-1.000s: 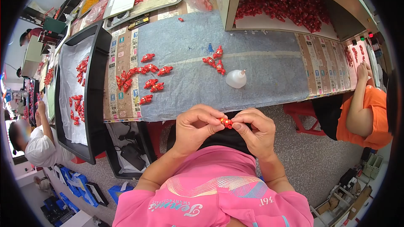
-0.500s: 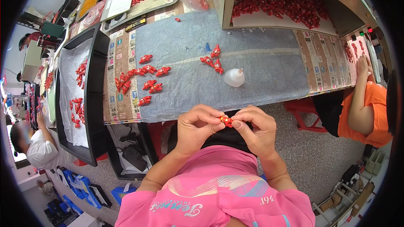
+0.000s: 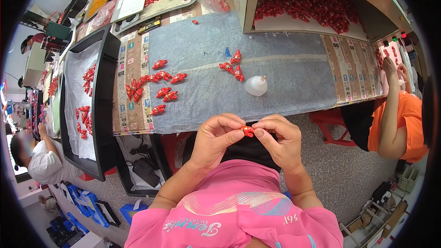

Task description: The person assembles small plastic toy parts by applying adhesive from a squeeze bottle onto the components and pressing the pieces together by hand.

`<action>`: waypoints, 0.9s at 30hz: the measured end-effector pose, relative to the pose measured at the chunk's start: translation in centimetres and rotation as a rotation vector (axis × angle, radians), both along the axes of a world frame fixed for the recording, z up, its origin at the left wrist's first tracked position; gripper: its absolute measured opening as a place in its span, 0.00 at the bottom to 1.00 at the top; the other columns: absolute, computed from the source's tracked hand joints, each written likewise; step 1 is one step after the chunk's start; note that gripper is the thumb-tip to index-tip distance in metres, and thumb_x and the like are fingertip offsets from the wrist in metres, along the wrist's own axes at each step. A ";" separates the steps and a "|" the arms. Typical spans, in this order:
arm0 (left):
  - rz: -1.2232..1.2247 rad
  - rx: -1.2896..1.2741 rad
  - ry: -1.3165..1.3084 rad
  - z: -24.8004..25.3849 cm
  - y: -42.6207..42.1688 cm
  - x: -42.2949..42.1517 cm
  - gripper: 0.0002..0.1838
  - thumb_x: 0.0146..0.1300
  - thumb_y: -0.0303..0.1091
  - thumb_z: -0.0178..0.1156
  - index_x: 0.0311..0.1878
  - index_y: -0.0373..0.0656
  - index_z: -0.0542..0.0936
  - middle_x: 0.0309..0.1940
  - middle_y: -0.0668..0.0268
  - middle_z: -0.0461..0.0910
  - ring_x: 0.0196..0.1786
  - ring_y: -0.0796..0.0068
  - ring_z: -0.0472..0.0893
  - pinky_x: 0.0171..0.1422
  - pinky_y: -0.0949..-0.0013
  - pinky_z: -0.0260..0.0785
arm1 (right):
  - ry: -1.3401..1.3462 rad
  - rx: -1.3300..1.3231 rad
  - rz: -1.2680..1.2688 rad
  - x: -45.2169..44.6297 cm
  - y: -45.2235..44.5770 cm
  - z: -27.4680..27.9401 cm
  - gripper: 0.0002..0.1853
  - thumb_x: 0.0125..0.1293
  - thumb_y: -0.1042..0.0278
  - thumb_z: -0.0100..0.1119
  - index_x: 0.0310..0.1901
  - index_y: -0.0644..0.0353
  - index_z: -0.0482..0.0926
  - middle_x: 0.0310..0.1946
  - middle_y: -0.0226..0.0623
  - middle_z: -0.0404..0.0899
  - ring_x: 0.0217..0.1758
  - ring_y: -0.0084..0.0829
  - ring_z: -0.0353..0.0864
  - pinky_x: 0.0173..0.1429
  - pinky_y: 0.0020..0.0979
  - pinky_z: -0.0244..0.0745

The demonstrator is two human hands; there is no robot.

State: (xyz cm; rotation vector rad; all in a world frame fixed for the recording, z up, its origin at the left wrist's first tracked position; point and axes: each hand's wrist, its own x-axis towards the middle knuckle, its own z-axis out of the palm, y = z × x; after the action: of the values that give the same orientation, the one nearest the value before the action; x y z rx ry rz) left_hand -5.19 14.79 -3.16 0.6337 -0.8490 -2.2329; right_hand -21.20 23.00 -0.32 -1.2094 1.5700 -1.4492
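Between my two hands, just off the table's front edge, is a small red figurine (image 3: pixel 248 131) with yellow marks. My left hand (image 3: pixel 217 138) pinches one end of it with thumb and fingertips. The other end is pinched by my right hand (image 3: pixel 278 139). On the blue cloth (image 3: pixel 294 71) ahead stands a white squeeze bottle (image 3: pixel 256 86) with a narrow tip. Beside it lie three red figurines (image 3: pixel 238 73) close together. Farther left, several more figurines (image 3: pixel 158 77) lie in a loose cluster.
A black tray (image 3: pixel 102 105) with white lining and red pieces stands at the left. Behind are a metal tray (image 3: pixel 161 5) of red parts and an open box (image 3: pixel 246 23) heaped with red pieces. A person in an orange shirt (image 3: pixel 404 124) sits at the right, another in white at the left.
The figurine has turned slightly between my fingertips, and both hands stay in nearly the same place. At the right, the co-worker's hands have shifted.
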 end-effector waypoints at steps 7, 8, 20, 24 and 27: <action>0.059 -0.202 -0.064 -0.2 0.2 0.3 0.10 0.52 0.11 0.63 0.34 0.38 0.81 0.41 0.59 0.78 0.45 0.66 0.81 0.54 0.64 0.76 | 0.102 -0.091 0.016 0.2 -0.3 0.1 0.06 0.58 0.74 0.66 0.37 0.64 0.83 0.32 0.38 0.81 0.34 0.29 0.81 0.38 0.26 0.75; 0.065 -0.209 -0.052 -0.1 0.2 0.3 0.10 0.52 0.12 0.63 0.34 0.39 0.81 0.41 0.59 0.79 0.45 0.68 0.81 0.54 0.66 0.76 | 0.116 -0.103 0.016 0.2 -0.3 0.1 0.06 0.57 0.75 0.66 0.37 0.64 0.83 0.31 0.38 0.81 0.34 0.29 0.81 0.37 0.26 0.75; 0.087 -0.241 -0.069 0.0 0.0 0.6 0.10 0.52 0.13 0.64 0.35 0.38 0.81 0.41 0.60 0.79 0.44 0.70 0.80 0.53 0.69 0.76 | 0.135 -0.111 0.025 0.4 -0.5 0.3 0.06 0.57 0.76 0.66 0.38 0.63 0.83 0.32 0.38 0.81 0.34 0.29 0.81 0.38 0.27 0.76; 0.099 -0.132 -0.100 1.0 -0.4 0.4 0.08 0.53 0.17 0.66 0.36 0.39 0.80 0.39 0.61 0.78 0.42 0.73 0.79 0.50 0.70 0.74 | 0.105 -0.102 0.015 0.6 -0.6 0.5 0.08 0.58 0.76 0.65 0.40 0.63 0.83 0.34 0.38 0.81 0.34 0.29 0.81 0.39 0.26 0.76; 0.069 -0.170 -0.100 1.0 -0.5 0.4 0.08 0.54 0.18 0.66 0.36 0.39 0.80 0.39 0.61 0.78 0.43 0.73 0.78 0.50 0.70 0.74 | 0.096 -0.101 0.026 0.5 -0.7 0.3 0.08 0.58 0.76 0.65 0.40 0.63 0.83 0.34 0.38 0.81 0.34 0.29 0.81 0.39 0.26 0.76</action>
State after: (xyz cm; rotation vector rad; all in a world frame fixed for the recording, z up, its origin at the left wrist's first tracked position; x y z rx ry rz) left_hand -4.79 14.28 -2.17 0.6868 -1.0384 -2.0553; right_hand -20.65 22.33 -0.04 -1.3711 1.5547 -1.4887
